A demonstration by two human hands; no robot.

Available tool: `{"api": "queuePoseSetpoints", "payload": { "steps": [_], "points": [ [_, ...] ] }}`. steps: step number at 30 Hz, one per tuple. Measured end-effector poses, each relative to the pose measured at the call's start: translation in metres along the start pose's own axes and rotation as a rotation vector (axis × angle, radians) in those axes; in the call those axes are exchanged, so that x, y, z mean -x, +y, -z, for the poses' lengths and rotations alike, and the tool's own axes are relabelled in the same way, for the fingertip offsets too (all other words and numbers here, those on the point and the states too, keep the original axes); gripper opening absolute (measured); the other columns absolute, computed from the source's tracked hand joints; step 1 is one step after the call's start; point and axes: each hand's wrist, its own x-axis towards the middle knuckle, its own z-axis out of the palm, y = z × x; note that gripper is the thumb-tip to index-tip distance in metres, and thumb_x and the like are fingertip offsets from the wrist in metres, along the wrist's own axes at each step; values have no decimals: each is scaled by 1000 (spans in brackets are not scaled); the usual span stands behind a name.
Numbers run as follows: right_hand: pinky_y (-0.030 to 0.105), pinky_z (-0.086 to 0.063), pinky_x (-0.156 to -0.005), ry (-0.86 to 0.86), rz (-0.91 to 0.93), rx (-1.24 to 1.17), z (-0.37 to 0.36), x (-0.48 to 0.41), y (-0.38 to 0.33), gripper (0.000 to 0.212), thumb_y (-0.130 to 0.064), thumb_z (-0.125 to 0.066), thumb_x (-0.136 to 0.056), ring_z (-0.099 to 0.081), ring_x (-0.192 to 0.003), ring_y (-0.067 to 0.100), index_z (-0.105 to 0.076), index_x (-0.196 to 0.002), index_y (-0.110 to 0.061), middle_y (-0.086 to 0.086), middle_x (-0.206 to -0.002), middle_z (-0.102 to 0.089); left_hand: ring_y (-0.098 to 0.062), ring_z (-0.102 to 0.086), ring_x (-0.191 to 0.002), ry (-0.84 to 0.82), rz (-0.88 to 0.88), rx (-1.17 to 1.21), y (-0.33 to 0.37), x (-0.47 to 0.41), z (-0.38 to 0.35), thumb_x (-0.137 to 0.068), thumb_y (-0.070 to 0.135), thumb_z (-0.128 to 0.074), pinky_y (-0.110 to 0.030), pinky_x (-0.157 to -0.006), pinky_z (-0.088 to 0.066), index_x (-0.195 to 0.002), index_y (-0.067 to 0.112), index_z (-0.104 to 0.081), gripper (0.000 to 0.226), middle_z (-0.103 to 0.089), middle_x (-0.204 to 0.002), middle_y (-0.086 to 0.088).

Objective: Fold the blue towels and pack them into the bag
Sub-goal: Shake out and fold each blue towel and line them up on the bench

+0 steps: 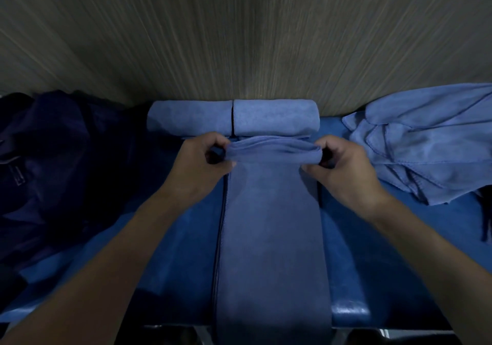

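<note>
Both hands grip the far end of a long folded blue towel strip (271, 224). The left hand (198, 162) closes its thumb and curled fingers on the left corner, and the right hand (343, 168) does the same at the right corner. Between them the cloth is bunched into a soft roll. From the hands the strip runs back toward the person and drops over the near edge of the blue padded bench (354, 251). Just beyond the knuckles two rolled towels (275, 118) lie end to end against the wood-grain wall (239, 38), leaving little room ahead of the hands. Bare bench shows on either side of the strip, under the wrists. Out past the right hand sprawls a loose towel pile (426, 142). Out past the left hand the dark bag (53, 158) slumps in shadow, and its opening is hard to make out.
</note>
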Motion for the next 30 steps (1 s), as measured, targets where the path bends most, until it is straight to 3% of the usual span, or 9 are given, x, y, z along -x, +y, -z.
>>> {"api": "queuePoseSetpoints", "payload": {
  "steps": [3,7,10,13,17,20,24,27,30],
  "points": [
    [34,-40,-67,-45,202,211,-1,5,8,22,6,-68,-78,-50,-68,10,-55,-76,-12,0,-76,-55,-3,-58,-79,-55,-107,2,-2,5,-3,-78,-11,-72,-14,-70,-47,-90,10,-61,27,-66,-89,-7],
    [42,-41,-64,-62,323,322,3,7,17,31,15,-66,-68,-53,-70,19,-52,-74,-12,-1,-78,-54,-3,-55,-101,-71,-183,-122,-1,11,-5,-77,3,-78,-12,-89,-40,-121,24,-60,52,-61,-104,10],
    [44,-43,-60,-64,291,284,9,7,20,27,14,-66,-72,-54,-67,22,-54,-75,-10,3,-77,-57,-10,-54,-103,-114,-226,-191,-3,11,-6,-80,5,-76,-17,-90,-40,-113,36,-67,46,-61,-99,16],
    [31,-43,-64,-77,251,270,13,10,20,22,-1,-72,-76,-55,-69,12,-57,-81,-16,-4,-80,-61,-12,-55,-103,-84,-235,-169,-1,11,-6,-78,-2,-75,-21,-90,-42,-94,35,-71,41,-61,-99,15],
    [38,-45,-83,-101,241,230,13,13,11,22,-37,-71,-77,-58,-90,12,-64,-96,-27,-15,-89,-62,-7,-58,-112,-128,-246,-114,-2,12,-4,-77,-9,-73,-16,-96,-42,-96,18,-73,32,-66,-112,11],
    [42,-46,-78,-97,328,196,12,12,8,9,-15,-72,-82,-57,-88,18,-66,-87,-19,-9,-86,-61,-7,-62,-110,-134,-245,-89,-3,15,-2,-79,-12,-70,-17,-96,-46,-99,15,-72,34,-69,-112,7],
    [43,-45,-73,-77,390,277,17,15,14,20,9,-71,-77,-56,-85,24,-62,-79,-9,-2,-88,-60,-13,-63,-106,-101,-347,-135,-2,22,-5,-79,-13,-70,-22,-92,-48,-97,10,-71,30,-67,-106,6],
    [44,-44,-70,-103,486,457,19,20,18,25,11,-70,-71,-53,-84,25,-58,-78,-10,0,-95,-59,-8,-54,-115,-145,-406,-278,-2,29,-9,-78,12,-74,-20,-97,-41,-105,16,-65,30,-57,-119,11],
    [45,-44,-71,-133,509,562,19,25,21,24,5,-72,-72,-53,-86,23,-59,-82,-12,-1,-101,-58,16,-23,-132,-234,-354,-436,-6,36,-12,-70,61,-69,-18,-110,-20,-135,32,-49,74,-33,-145,23]
  ]
}}
